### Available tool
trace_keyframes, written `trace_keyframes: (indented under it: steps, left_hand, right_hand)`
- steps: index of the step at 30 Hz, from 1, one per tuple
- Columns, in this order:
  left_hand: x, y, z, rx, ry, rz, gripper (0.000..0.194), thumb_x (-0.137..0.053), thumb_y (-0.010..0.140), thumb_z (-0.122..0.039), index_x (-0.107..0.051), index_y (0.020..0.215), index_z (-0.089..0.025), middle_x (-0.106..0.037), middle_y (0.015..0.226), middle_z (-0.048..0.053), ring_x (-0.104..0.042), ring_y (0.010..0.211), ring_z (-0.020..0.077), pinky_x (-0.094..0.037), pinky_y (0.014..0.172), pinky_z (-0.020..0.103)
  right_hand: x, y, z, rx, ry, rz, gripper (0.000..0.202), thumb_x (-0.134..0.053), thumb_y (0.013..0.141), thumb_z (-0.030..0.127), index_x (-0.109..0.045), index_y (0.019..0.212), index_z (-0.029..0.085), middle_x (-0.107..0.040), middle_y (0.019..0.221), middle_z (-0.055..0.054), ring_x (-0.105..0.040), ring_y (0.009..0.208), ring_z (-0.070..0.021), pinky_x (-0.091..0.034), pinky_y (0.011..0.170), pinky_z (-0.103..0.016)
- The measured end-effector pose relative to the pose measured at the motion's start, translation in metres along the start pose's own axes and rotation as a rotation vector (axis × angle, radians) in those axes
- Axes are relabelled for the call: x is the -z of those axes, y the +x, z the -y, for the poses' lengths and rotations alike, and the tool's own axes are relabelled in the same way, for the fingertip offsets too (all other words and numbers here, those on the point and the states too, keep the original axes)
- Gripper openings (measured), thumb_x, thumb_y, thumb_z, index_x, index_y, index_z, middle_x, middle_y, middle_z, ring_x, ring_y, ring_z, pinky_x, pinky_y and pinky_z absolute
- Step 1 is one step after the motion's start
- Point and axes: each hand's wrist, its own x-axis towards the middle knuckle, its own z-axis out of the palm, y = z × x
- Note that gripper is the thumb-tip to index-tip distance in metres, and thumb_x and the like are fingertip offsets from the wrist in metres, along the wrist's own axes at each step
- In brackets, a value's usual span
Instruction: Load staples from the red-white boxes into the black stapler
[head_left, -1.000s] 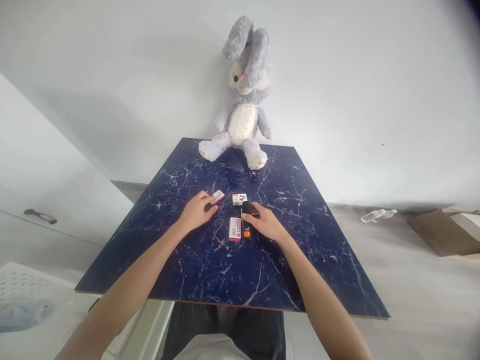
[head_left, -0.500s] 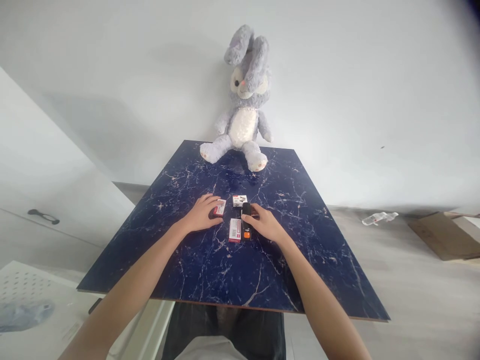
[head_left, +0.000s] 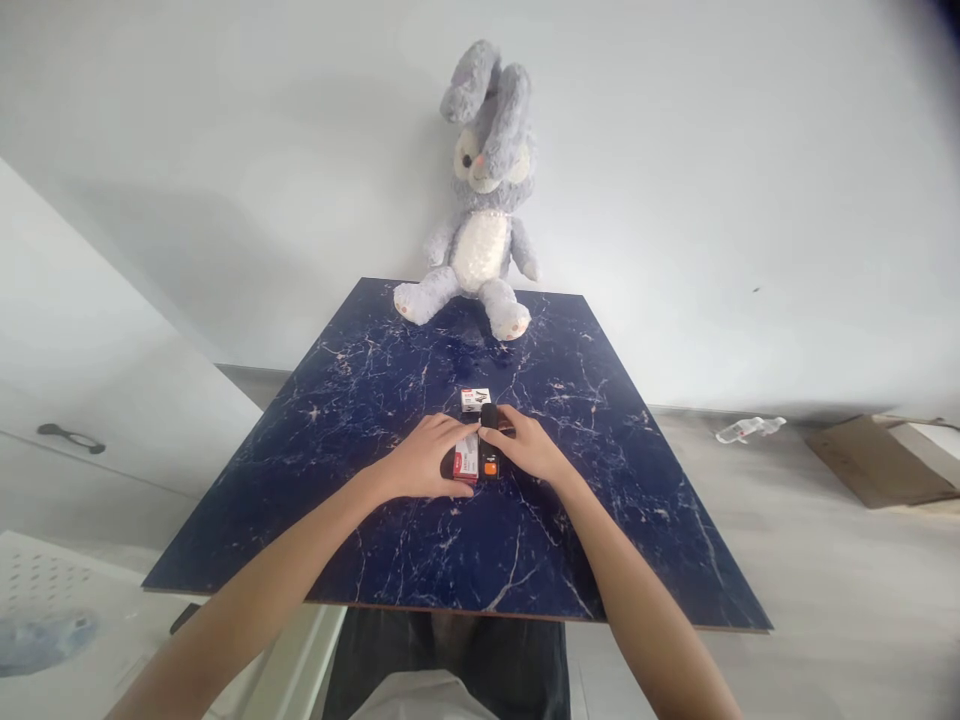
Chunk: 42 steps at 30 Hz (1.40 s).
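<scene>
red-and-white box [head_left: 466,457]: held between thumb and index of left hand [head_left: 425,460], fingers spread wide; contents hidden. dark-blue table [head_left: 450,560] extends sideways past both sets of fingers, near edge well behind them. right hand [head_left: 527,447] holds black object [head_left: 490,456] alongside. white carton [head_left: 475,399] just beyond fingertips, contents unseen.

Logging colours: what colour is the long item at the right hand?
The long item is black with an orange patch, as the head view shows.
</scene>
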Motion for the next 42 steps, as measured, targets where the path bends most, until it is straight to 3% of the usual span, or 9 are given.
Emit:
trace_keyframes:
  steps: [3, 8, 15, 21, 27, 31, 35, 38, 42]
  left_hand:
    - [-0.005, -0.003, 0.009, 0.03, -0.025, 0.035, 0.102, -0.078, 0.073, -0.057, -0.028, 0.158, -0.03, -0.051, 0.144, 0.013, -0.045, 0.13, 0.036, -0.04, 0.105, 0.052]
    - [-0.011, -0.005, 0.019, 0.102, -0.046, 0.008, 0.102, -0.078, 0.074, -0.053, -0.025, 0.159, -0.032, -0.053, 0.142, 0.013, -0.048, 0.127, 0.0362, -0.044, 0.101, 0.051]
    - [-0.009, -0.003, 0.012, 0.074, -0.035, -0.027, 0.099, -0.079, 0.074, -0.051, -0.029, 0.157, -0.031, -0.058, 0.136, 0.012, -0.053, 0.122, 0.035, -0.043, 0.102, 0.051]
    - [-0.008, -0.004, 0.011, 0.074, -0.094, -0.041, 0.089, -0.072, 0.081, -0.056, -0.031, 0.157, -0.033, -0.049, 0.149, 0.012, -0.046, 0.134, 0.0361, -0.042, 0.106, 0.053]
    - [-0.011, -0.003, 0.008, 0.108, -0.145, -0.037, 0.084, -0.07, 0.083, -0.056, -0.033, 0.155, -0.032, -0.052, 0.144, 0.013, -0.051, 0.129, 0.0347, -0.046, 0.103, 0.052]
    - [-0.01, 0.0, 0.009, 0.069, -0.187, -0.146, 0.064, -0.059, 0.093, -0.05, -0.04, 0.151, -0.031, -0.052, 0.145, 0.011, -0.048, 0.133, 0.0313, -0.044, 0.107, 0.05]
    - [-0.016, 0.014, 0.025, 0.142, -0.093, -0.317, 0.043, -0.04, 0.103, -0.04, -0.052, 0.143, -0.028, -0.048, 0.151, 0.008, -0.042, 0.139, 0.0271, -0.034, 0.116, 0.052]
    - [-0.019, 0.029, 0.039, 0.153, 0.013, -0.299, 0.042, -0.04, 0.103, -0.035, -0.054, 0.142, -0.026, -0.042, 0.156, 0.008, -0.037, 0.142, 0.0276, -0.032, 0.116, 0.053]
    - [-0.014, 0.042, 0.043, 0.08, 0.033, -0.25, 0.038, -0.047, 0.098, -0.027, -0.062, 0.133, -0.023, -0.062, 0.134, 0.008, -0.05, 0.125, 0.0268, -0.039, 0.109, 0.05]
  right_hand:
    - [0.0, 0.0, 0.0, 0.002, 0.007, 0.01, 0.036, -0.063, 0.091, 0.044, -0.062, 0.121, 0.024, -0.073, 0.112, -0.006, -0.071, 0.098, -0.0221, -0.055, 0.089, -0.036]
    - [-0.001, 0.0, 0.0, 0.006, 0.004, 0.002, 0.035, -0.064, 0.091, 0.043, -0.062, 0.121, 0.025, -0.074, 0.112, -0.005, -0.071, 0.098, -0.0223, -0.055, 0.09, -0.037]
    - [0.0, 0.001, 0.0, -0.006, -0.004, 0.014, 0.036, -0.064, 0.091, 0.043, -0.062, 0.121, 0.025, -0.073, 0.112, -0.005, -0.072, 0.097, -0.0224, -0.056, 0.089, -0.037]
    - [-0.001, 0.001, -0.002, 0.008, 0.003, 0.009, 0.035, -0.064, 0.09, 0.043, -0.063, 0.12, 0.025, -0.074, 0.112, -0.005, -0.071, 0.1, -0.0226, -0.055, 0.092, -0.038]
    - [-0.001, 0.001, -0.001, 0.005, 0.011, 0.012, 0.036, -0.064, 0.09, 0.045, -0.063, 0.121, 0.025, -0.074, 0.111, -0.006, -0.071, 0.099, -0.0234, -0.056, 0.091, -0.039]
    - [0.0, 0.001, 0.001, 0.004, 0.011, 0.015, 0.036, -0.065, 0.09, 0.043, -0.063, 0.121, 0.025, -0.074, 0.112, -0.006, -0.071, 0.099, -0.0232, -0.056, 0.091, -0.039]
    - [-0.001, 0.001, -0.001, 0.002, 0.004, 0.004, 0.036, -0.065, 0.09, 0.043, -0.063, 0.121, 0.025, -0.073, 0.111, -0.005, -0.071, 0.1, -0.023, -0.055, 0.092, -0.039]
    - [-0.001, 0.002, -0.002, 0.003, 0.001, 0.001, 0.036, -0.065, 0.09, 0.044, -0.063, 0.12, 0.025, -0.074, 0.11, -0.005, -0.071, 0.099, -0.0229, -0.055, 0.092, -0.039]
    - [-0.001, 0.001, -0.002, 0.007, 0.014, 0.004, 0.036, -0.065, 0.09, 0.044, -0.062, 0.12, 0.025, -0.073, 0.11, -0.005, -0.071, 0.097, -0.0222, -0.055, 0.092, -0.039]
